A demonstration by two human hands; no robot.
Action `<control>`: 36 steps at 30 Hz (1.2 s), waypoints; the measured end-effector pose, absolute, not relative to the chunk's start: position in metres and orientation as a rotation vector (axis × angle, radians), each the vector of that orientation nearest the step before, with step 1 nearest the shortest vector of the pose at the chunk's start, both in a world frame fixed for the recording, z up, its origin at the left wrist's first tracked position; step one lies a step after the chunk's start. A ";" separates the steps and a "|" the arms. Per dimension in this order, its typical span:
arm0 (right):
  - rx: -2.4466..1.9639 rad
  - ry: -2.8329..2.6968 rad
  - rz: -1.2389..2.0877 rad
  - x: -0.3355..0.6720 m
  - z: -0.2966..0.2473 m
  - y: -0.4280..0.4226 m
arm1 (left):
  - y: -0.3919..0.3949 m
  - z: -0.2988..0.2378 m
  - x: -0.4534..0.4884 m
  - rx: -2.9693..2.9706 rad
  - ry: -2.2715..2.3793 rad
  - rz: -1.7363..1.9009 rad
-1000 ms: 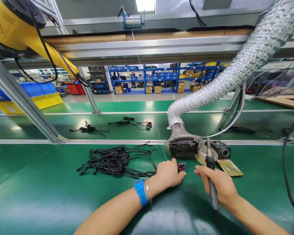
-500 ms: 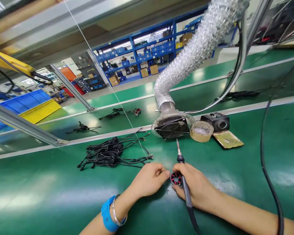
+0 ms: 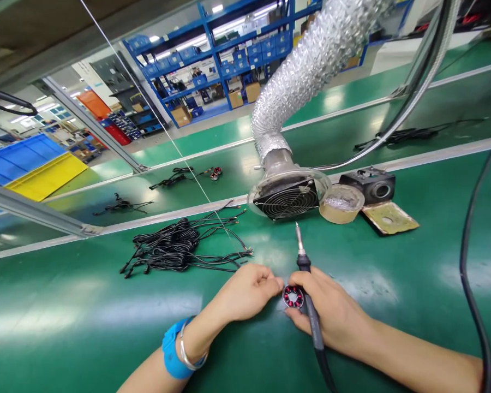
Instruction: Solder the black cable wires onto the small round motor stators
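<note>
Currently noted red stator (image 3: 293,296) flat on green mat (image 3: 85,305), lodged directly between both hands. Found left hand (image 3: 249,292) curled nearly closed, fingertips pinched against the stator's left rim. Found right hand (image 3: 331,316) wrapped fully round soldering iron (image 3: 314,327), thumb and forefinger touching the stator's right rim. Logged handle crossing just right of the stator, tip pointing away toward extractor fan (image 3: 288,199). Recorded black wire bundle (image 3: 175,251) well left of the hands, tape roll (image 3: 341,203) just beside the fan.
</note>
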State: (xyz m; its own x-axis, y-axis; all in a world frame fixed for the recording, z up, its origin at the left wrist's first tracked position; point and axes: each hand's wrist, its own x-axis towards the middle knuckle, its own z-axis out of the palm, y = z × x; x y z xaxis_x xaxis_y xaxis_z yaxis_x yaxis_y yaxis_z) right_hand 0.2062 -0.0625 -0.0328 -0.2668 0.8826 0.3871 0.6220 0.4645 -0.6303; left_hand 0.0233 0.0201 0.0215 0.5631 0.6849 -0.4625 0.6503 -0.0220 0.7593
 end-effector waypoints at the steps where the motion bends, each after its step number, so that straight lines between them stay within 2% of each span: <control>1: -1.239 -1.988 0.460 0.206 -0.033 -0.062 | 0.016 0.024 0.025 1.753 1.153 -0.003; 5: -1.240 -1.971 0.453 0.205 -0.034 -0.062 | 0.005 0.029 0.029 1.850 1.204 -0.052; 11: -1.325 -1.986 0.512 0.206 -0.032 -0.066 | 0.013 0.029 0.012 1.466 1.006 -0.127; 18: -1.286 -1.955 0.544 0.207 -0.035 -0.067 | 0.017 0.023 0.025 1.736 1.127 -0.015; 26: -1.289 -1.954 0.512 0.205 -0.030 -0.065 | 0.021 0.011 0.024 1.511 0.972 0.125; 32: -1.303 -1.942 0.491 0.204 -0.029 -0.064 | 0.015 0.013 0.022 1.635 1.035 -0.001; 36: -1.284 -1.932 0.542 0.206 -0.029 -0.067 | 0.012 0.014 0.026 1.431 1.001 0.123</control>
